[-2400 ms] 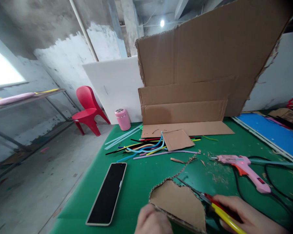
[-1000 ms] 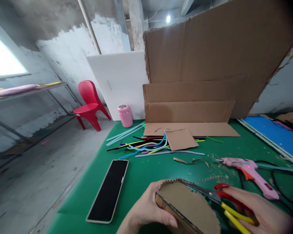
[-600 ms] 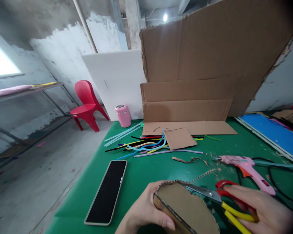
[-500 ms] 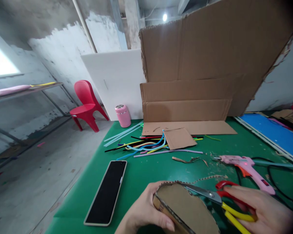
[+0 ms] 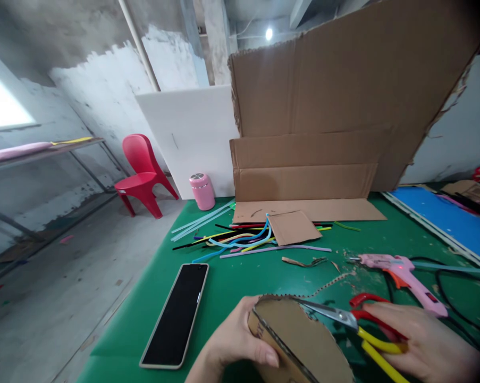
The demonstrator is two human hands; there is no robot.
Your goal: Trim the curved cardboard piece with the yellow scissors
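Observation:
My left hand (image 5: 234, 343) grips the near left edge of a rounded piece of brown cardboard (image 5: 299, 340), thumb on top. My right hand (image 5: 423, 343) is closed through the red and yellow handles of a pair of scissors (image 5: 353, 322). The blades meet the cardboard's far edge. A thin zigzag offcut strip (image 5: 323, 287) trails from the cut toward the glue gun.
A black phone (image 5: 176, 314) lies to the left on the green mat (image 5: 232, 279). A pink glue gun (image 5: 399, 271) with a black cord sits to the right. Coloured sticks (image 5: 240, 239), a small cardboard square (image 5: 293, 227) and large cardboard sheets (image 5: 327, 117) stand behind. A pink cup (image 5: 202, 191) stands at the far corner.
The cardboard piece has been turned in my left hand, and the scissors have cut further along its edge. The offcut strip has lengthened and lifted slightly.

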